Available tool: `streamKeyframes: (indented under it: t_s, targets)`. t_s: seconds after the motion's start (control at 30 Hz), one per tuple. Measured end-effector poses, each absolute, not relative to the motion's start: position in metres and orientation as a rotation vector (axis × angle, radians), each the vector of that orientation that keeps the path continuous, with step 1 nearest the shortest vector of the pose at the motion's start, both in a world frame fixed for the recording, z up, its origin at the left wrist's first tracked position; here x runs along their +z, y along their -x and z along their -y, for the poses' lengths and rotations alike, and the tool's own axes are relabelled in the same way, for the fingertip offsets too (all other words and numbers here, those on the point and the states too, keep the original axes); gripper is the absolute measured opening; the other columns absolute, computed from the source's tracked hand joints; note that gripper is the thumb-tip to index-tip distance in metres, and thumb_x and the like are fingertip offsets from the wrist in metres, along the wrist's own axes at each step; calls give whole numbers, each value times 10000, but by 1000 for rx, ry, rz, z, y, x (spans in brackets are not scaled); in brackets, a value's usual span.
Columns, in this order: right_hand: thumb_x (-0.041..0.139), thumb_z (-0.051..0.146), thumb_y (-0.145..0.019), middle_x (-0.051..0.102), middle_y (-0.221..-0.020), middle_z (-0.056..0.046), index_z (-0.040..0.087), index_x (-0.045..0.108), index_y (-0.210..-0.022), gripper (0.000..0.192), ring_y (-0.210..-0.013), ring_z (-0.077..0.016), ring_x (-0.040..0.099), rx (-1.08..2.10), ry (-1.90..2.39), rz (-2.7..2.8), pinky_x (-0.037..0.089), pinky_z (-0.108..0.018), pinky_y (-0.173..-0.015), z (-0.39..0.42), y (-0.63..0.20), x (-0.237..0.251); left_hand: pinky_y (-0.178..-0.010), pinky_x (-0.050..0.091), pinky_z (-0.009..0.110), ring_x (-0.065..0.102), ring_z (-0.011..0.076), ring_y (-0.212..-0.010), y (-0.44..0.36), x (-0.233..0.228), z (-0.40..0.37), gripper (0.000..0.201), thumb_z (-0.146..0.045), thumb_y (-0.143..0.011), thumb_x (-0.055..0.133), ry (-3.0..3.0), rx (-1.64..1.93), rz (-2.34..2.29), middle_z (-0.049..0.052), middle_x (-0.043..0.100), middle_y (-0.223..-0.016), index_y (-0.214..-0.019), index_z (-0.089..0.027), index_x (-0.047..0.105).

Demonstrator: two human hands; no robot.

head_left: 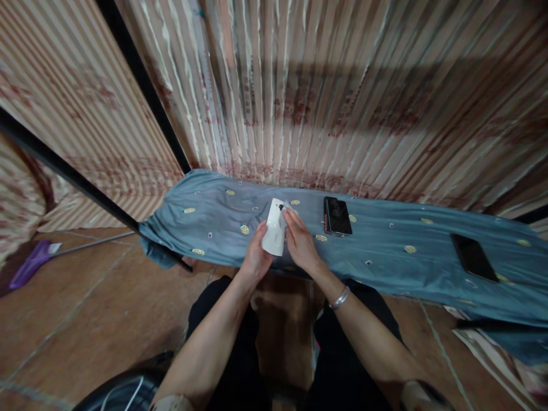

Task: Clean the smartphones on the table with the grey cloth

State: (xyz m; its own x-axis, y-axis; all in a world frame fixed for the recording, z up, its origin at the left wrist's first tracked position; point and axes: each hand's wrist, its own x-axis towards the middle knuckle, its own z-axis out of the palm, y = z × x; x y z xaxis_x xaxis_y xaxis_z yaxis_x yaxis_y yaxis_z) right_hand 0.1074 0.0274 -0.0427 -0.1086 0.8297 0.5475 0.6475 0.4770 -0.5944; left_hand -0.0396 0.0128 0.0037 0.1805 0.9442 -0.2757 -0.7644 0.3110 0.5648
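A white smartphone [274, 235] is in my left hand [258, 251], tilted over the blue cloth with its back and dark camera lens facing up. My left fingers are closed along its left edge and lower part. My right hand [302, 238] lies against the phone's right side, its fingers pressed together on a small pale tissue [286, 206] at the upper corner beside the lens. Part of the tissue is hidden under the fingers. Right of my hands, a stack of dark phones [338, 216] rests on the cloth.
Another black phone [474, 257] lies farther right on the blue patterned cloth [385, 240], which covers a long narrow bench. Striped curtains [299, 103] hang behind it. Black metal poles [145, 80] stand at the left. A purple broom [32, 264] lies on the tiled floor.
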Motion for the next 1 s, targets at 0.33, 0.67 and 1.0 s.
streamKeyframes:
  t_s: [0.33, 0.67, 1.0]
  targets:
    - [355, 207, -1070, 566, -1598, -142, 199, 507, -1592, 543, -1529, -268, 476, 182, 1111, 1992, 399, -551, -1283, 5, -83, -34, -787, 551, 261, 719, 160, -786, 46, 5, -18, 175, -260, -961, 597, -203, 1291, -699, 14, 788, -859, -1028, -181, 738]
    - [479, 265, -1061, 695, -1451, -130, 220, 696, -1413, 416, -1376, -265, 627, 313, 1109, 1946, 500, -501, -1200, 3, -80, -18, -872, 514, 213, 702, 112, -846, 45, 3, -15, 197, -112, -905, 608, -274, 1305, -715, -16, 750, -908, -1065, -204, 676]
    - [596, 272, -1043, 782, -1291, -82, 279, 791, -1250, 284, -1233, -257, 713, 278, 1082, 1950, 587, -469, -1099, 10, -76, -16, -721, 500, 170, 641, 77, -687, 49, 9, -16, 184, -106, -911, 660, -308, 1341, -730, -31, 711, -829, -1069, -200, 650]
